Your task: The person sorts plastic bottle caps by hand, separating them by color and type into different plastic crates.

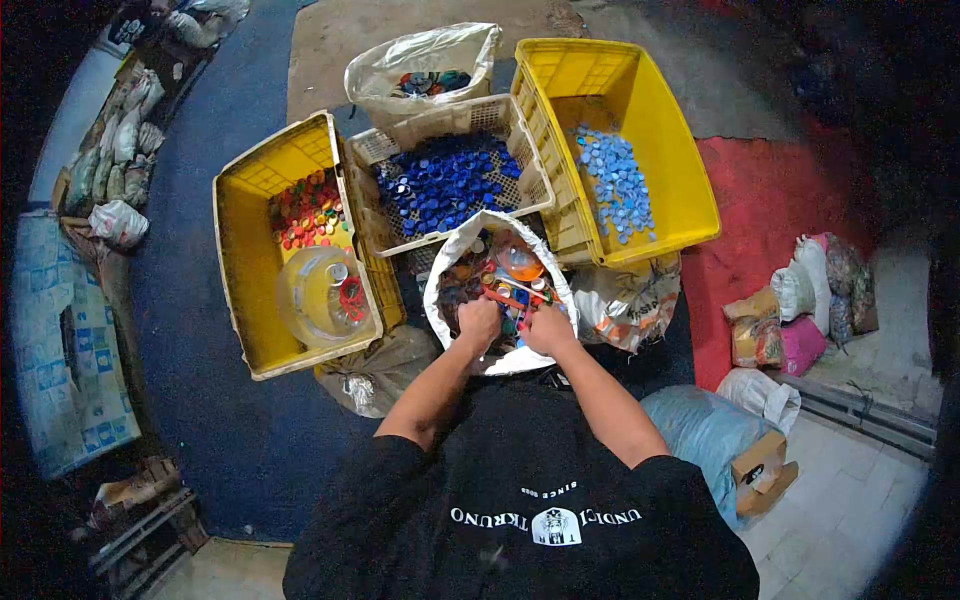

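Both hands are inside a white woven sack (437,318) full of mixed plastic bottle caps and scraps. My left hand (479,322) is closed on the left side of the heap, near a red piece; whatever is in its fingers is hidden. My right hand (545,328) is also closed, at the right side of the heap close to a thin pale stick (522,287); I cannot make out what it grips. A round clear-and-orange plastic piece (520,262) lies at the back of the sack.
Beyond the sack stands a pale crate (540,195) of dark blue caps. A yellow crate (235,290) at left holds red caps and a clear jug (310,290). Another yellow crate (670,150) holds light blue caps. Behind is a sack (375,85) of caps; filled bags (700,430) lie at right.
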Demonstrator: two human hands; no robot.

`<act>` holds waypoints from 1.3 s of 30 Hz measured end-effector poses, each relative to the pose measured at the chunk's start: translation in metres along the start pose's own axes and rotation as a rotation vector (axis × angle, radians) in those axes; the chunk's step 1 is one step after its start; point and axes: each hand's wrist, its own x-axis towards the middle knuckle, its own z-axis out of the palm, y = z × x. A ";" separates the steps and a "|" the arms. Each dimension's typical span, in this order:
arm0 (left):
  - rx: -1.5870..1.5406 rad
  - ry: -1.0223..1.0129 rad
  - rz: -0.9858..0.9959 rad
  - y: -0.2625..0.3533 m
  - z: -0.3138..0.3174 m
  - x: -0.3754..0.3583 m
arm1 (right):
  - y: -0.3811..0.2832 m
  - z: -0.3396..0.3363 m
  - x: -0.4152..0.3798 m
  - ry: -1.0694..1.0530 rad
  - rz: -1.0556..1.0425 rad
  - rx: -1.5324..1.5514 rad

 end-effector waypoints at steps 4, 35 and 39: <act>-0.088 0.079 -0.049 -0.003 0.017 0.009 | 0.007 0.012 0.000 0.036 -0.067 -0.028; -1.271 0.437 0.031 0.010 -0.085 -0.087 | 0.003 -0.057 -0.015 0.157 -0.217 0.900; -1.138 0.383 0.184 0.011 -0.094 -0.080 | 0.000 -0.046 -0.017 0.207 -0.244 1.114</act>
